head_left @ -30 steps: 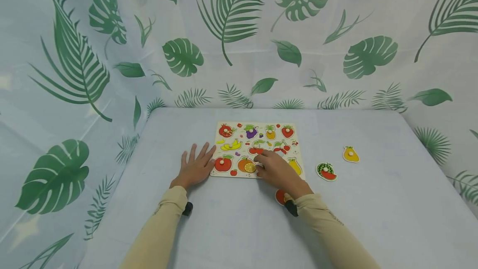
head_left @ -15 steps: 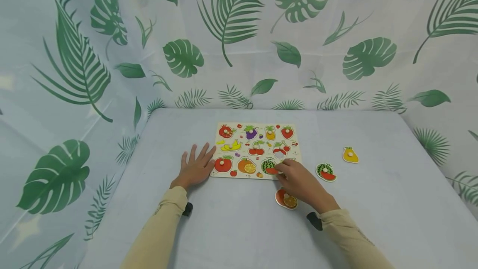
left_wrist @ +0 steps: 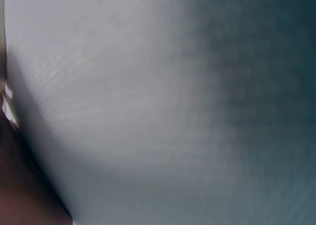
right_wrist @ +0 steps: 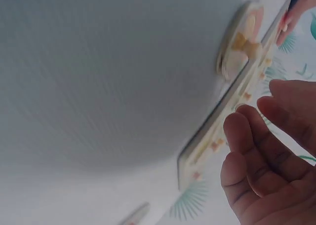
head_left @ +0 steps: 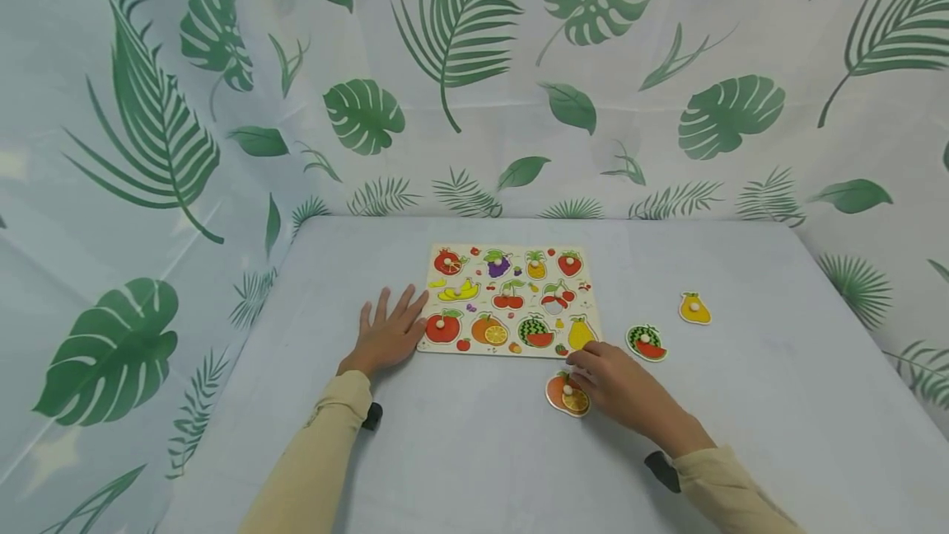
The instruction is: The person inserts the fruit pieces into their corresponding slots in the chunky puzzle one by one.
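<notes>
A fruit knob puzzle board [head_left: 511, 299] lies flat on the table. My left hand [head_left: 387, 334] rests with spread fingers at its left edge. An orange puzzle piece [head_left: 569, 395] with a white knob lies just off the board's front right corner. Over that piece's right side reaches my right hand [head_left: 619, 386], its fingers loosely bent. In the right wrist view, thumb and fingers stand apart with nothing between them. To the right lie a watermelon piece [head_left: 647, 343] and a yellow pear piece [head_left: 694, 308]. The left wrist view shows mostly blurred cloth.
On the board sit several knobbed fruits, among them an apple [head_left: 443, 326] and a bunch of grapes [head_left: 497, 263]. Pictures of an orange, a watermelon and a pear along the front row show no knobs. A leaf-patterned curtain [head_left: 474, 64] stands behind the table.
My right hand has moved off the middle of the board, right and toward me, to the orange piece. The watermelon and pear pictures are uncovered. My left hand has stayed still.
</notes>
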Demonstrator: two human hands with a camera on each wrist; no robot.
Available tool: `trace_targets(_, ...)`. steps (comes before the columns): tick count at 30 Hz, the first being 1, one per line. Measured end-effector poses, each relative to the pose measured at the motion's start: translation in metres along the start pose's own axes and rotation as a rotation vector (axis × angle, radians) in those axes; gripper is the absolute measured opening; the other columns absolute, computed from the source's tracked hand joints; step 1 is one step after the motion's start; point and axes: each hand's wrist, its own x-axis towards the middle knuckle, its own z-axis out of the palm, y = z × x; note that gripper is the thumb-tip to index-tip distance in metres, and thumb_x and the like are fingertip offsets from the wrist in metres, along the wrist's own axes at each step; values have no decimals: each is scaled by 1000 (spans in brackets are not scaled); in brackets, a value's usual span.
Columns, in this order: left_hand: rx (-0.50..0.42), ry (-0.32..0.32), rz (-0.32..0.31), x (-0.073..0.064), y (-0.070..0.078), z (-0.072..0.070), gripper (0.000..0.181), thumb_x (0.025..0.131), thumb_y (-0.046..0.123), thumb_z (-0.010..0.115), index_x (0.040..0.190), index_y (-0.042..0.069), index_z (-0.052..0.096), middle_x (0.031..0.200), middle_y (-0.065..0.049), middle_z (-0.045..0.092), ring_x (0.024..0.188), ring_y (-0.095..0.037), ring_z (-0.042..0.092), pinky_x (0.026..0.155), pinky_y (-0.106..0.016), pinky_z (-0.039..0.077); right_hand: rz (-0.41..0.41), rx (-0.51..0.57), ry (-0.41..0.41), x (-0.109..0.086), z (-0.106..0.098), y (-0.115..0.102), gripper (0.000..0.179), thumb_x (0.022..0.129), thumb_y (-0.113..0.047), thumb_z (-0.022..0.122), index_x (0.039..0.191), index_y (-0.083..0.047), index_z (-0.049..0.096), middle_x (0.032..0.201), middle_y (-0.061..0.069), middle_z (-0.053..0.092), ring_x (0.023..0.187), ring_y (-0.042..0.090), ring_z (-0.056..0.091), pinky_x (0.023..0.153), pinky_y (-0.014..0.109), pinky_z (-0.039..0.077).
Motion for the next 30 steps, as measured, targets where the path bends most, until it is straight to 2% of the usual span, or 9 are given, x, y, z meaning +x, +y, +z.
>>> trace_targets(5,5,2,0,-1,1,-1,66,113,45,37,173,26,21,181,-3,6,163,-38,-15,125,-63,-13,19,41,-45,-8,3,-3,18,92,-8,85,108,-11,78,102,-6,70,90,12,63,81,35,60)
trace_targets(12,10,-2,-3,-4,3,-5,66,113,45,38,173,26,21,181,-4,7,163,-39,-13,125,-64,-12,16,50,-78,-9,8,-6,14,93,-8,83,106,-13,79,98,-9,65,86,8,55,77,30,57)
trace_targets(17,8,-7,-3,-4,3,-5,66,113,45,38,173,26,21,181,-3,6,163,-39,-14,125,-64,-12,-22,53,-66,-8,11,-6,16,91,-5,84,105,-11,80,97,-8,62,84,7,54,73,27,55)
trace_targets(24,-1,1,7,-5,3,-4,65,113,46,36,173,25,21,181,-4,7,162,-39,-14,124,-63,-14,-69,5,-41,-8,15,-8,17,89,0,84,103,-7,78,95,-5,62,84,10,54,73,28,56)
trace_targets(30,-8,5,19,-6,3,-5,65,113,44,37,173,24,22,180,-5,8,163,-40,-13,124,-63,-13,-71,-11,-51,-8,15,-10,18,89,1,84,103,-6,78,95,-3,62,84,11,55,74,29,58)
